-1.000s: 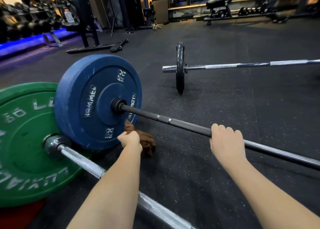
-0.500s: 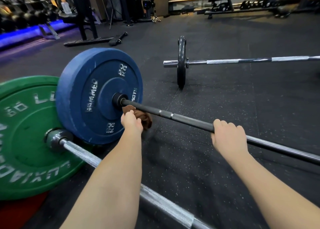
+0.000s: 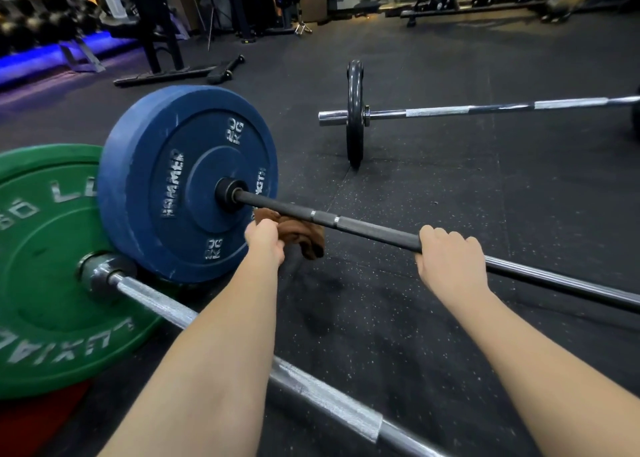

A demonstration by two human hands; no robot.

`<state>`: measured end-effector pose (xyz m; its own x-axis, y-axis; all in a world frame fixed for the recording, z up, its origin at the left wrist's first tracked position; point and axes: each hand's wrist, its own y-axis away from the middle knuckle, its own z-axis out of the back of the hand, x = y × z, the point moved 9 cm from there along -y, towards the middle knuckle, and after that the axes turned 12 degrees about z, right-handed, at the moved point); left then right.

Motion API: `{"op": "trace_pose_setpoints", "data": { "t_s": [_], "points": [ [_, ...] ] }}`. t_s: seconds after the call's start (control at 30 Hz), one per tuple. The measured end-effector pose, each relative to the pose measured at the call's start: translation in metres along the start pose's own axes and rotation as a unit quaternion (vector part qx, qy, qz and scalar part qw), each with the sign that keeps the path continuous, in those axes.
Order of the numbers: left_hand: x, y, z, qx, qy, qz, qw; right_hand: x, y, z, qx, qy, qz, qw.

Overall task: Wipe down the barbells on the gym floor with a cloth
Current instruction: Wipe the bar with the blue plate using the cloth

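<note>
Gym floor, left hand gripping cloth under black bar, right hand clasping bar, blue plate beside

Light: dim indoor, even across the dark floor. Sources: a blue glow strip at upper left, tinting the nearby floor purple, and a warm orange band along the far top edge. Glare: bright glints on the far bar and near bar; the black bar is matte. Shadows: soft, beneath the blue plate and the forearms. Focus: centre sharp; the rack is blurred and the green plate lettering smeared. Distortion: wide-angle stretch at the edges.
</note>
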<state>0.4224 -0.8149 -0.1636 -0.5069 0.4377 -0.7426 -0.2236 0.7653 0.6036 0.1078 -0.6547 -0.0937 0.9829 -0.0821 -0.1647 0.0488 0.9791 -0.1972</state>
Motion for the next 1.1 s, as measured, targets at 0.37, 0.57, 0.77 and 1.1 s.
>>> {"op": "trace_pose_setpoints", "data": {
  "t_s": [0.37, 0.57, 0.77, 1.1],
  "points": [
    [0.005, 0.000, 0.001, 0.004, 0.043, 0.050, 0.998, -0.003, 0.000, -0.006, 0.004, 0.003, -0.004, 1.000],
    [0.068, 0.029, -0.049, 0.170, 0.126, 0.179, 0.961, 0.000, -0.003, -0.003, 0.012, -0.015, 0.009, 1.000],
    [0.093, 0.058, -0.073, 0.176, 0.183, 0.204, 0.946, -0.002, -0.003, -0.003, 0.010, -0.023, 0.007, 1.000],
    [0.056, 0.041, -0.038, 0.066, 0.142, 0.081, 0.984, -0.002, -0.002, -0.003, 0.011, -0.033, 0.005, 0.999]
  ]
}}
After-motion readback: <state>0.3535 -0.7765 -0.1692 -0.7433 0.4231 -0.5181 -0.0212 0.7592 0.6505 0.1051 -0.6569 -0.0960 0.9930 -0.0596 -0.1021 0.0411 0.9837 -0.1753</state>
